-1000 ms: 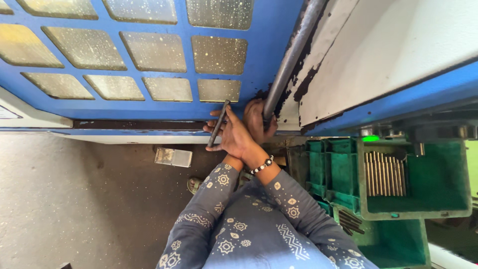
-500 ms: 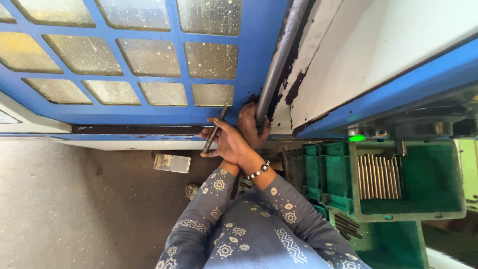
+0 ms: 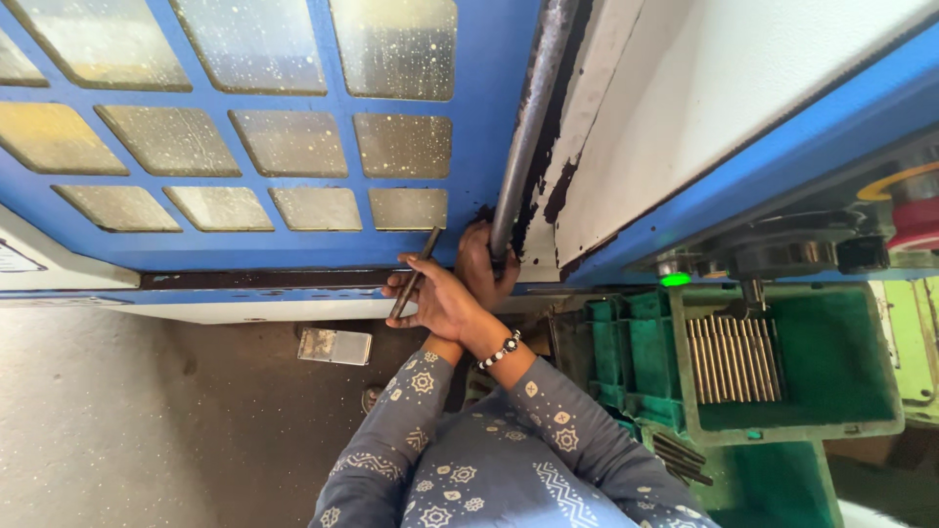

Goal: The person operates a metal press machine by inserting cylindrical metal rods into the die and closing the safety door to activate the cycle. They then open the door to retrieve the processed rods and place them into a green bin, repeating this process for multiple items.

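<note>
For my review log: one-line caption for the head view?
Right hand grips the door's dark bar handle; left hand holds a thin metal rod against the blue windowed door.

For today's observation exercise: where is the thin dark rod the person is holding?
In the head view, the thin dark rod lies centre-left, slanted across the right hand, against the blue door's lower edge.

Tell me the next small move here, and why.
Probably pull the bar sideways to slide the blue door. The left hand grips the bar's lower end at the door's edge, while the right hand holds a thin rod beside it.
</note>
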